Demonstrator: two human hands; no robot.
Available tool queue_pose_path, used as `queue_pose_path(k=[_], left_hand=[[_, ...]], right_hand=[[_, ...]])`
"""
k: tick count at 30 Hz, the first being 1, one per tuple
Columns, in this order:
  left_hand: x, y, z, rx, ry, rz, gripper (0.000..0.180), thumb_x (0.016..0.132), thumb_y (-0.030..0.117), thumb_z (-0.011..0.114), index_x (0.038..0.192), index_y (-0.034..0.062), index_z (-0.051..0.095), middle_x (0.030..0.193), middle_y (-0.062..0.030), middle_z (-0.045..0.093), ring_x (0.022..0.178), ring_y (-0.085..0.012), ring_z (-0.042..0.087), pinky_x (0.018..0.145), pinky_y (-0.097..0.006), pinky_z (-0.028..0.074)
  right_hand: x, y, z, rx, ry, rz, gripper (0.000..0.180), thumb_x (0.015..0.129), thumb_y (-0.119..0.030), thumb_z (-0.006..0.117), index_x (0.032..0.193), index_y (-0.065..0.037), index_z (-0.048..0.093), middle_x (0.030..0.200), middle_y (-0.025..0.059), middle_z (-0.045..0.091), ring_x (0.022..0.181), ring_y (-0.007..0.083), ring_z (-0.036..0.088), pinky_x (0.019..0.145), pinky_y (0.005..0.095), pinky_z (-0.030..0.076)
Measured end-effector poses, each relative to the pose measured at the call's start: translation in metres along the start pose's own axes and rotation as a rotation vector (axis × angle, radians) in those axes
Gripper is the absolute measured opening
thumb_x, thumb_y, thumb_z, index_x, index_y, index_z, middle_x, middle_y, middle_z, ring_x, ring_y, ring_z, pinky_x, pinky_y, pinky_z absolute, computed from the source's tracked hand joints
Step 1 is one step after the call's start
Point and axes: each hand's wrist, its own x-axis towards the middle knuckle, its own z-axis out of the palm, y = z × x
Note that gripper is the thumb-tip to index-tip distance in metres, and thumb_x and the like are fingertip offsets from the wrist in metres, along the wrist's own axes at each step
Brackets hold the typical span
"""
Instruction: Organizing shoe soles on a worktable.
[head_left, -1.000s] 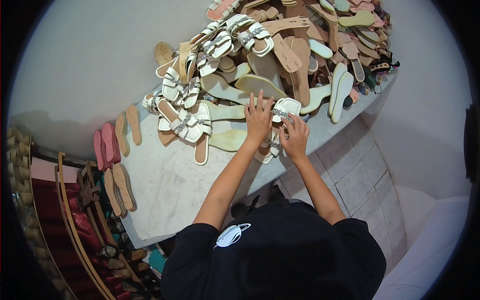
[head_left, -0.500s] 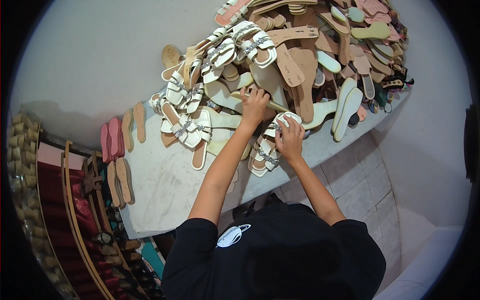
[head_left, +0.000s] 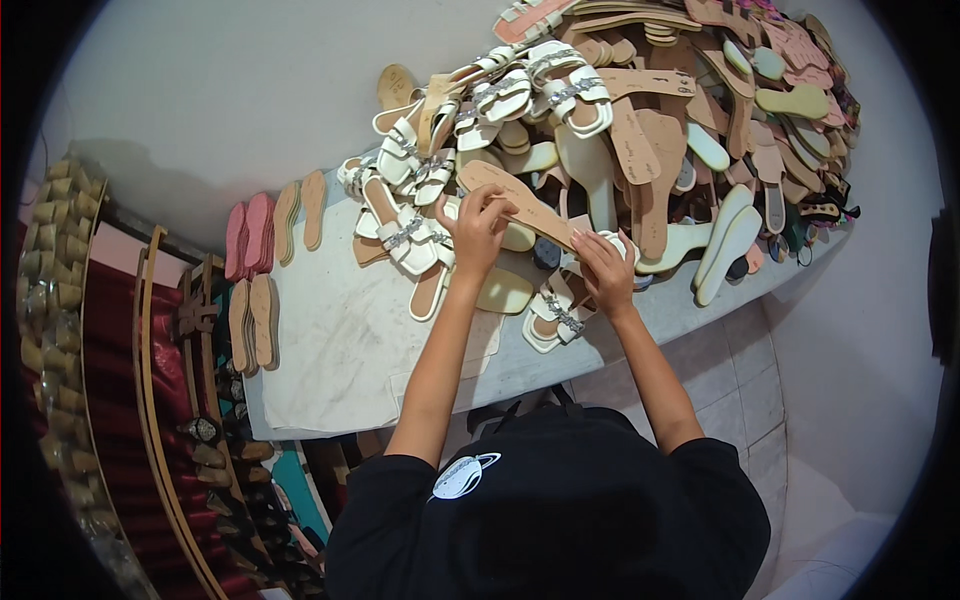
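Observation:
A tan insole with small dark marks lies slanted between my hands, its broad end up and to the left. My right hand grips the lower right end of this insole, fingers on top. My left hand is at its near edge, thumb apart from the bent fingers, the fingertips at or touching the insole. Just below the right hand is a white sandal with a glittery strap, partly covered by that hand. Several more white sandals lie left of my left hand.
A large heap of insoles and soles covers the back and right of the grey table. Pink insoles and tan insoles sit by the left edge. A shoe rack stands left, walls behind and right.
The tan insole has come out of the heap and turned face up. My right hand has shifted from the white sandal to its end. The left hand's fingers have loosened; the view has shifted.

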Motion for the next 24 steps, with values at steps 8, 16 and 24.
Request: queue_pose_path(k=[8,16,24], left_hand=[[-0.063,0.037,-0.013,-1.256,0.565,-0.777,0.060,0.079,0.001,0.047,0.134,0.0039,0.023,0.138,-0.0129,0.018,0.127,-0.0249,0.024,0.099,-0.034,0.028],[-0.073,0.041,-0.039,-1.581,0.235,-0.906,0.035,0.094,0.026,0.041,0.123,0.0057,0.039,0.116,-0.0066,0.050,0.105,-0.0181,0.050,0.083,-0.034,0.045],[-0.092,0.031,-0.044,-1.554,0.118,-0.944,0.034,0.094,0.017,0.040,0.124,0.0017,0.039,0.111,-0.0078,0.055,0.093,-0.0150,0.058,0.073,-0.029,0.052]], right_hand=[[-0.017,-0.067,-0.007,0.112,0.102,0.026,0.038,0.070,-0.003,0.061,0.108,-0.010,0.060,0.110,0.0075,0.060,0.104,0.0213,0.056,0.092,0.0382,0.038],[-0.038,-0.096,-0.012,0.097,0.039,-0.110,0.029,0.075,-0.009,0.062,0.104,-0.012,0.063,0.106,0.0039,0.063,0.100,0.0173,0.059,0.100,0.0406,0.031],[-0.047,-0.100,-0.022,0.221,-0.208,-0.337,0.039,0.077,-0.025,0.062,0.114,-0.017,0.057,0.122,0.0004,0.053,0.114,0.0153,0.048,0.106,0.0499,0.014]])
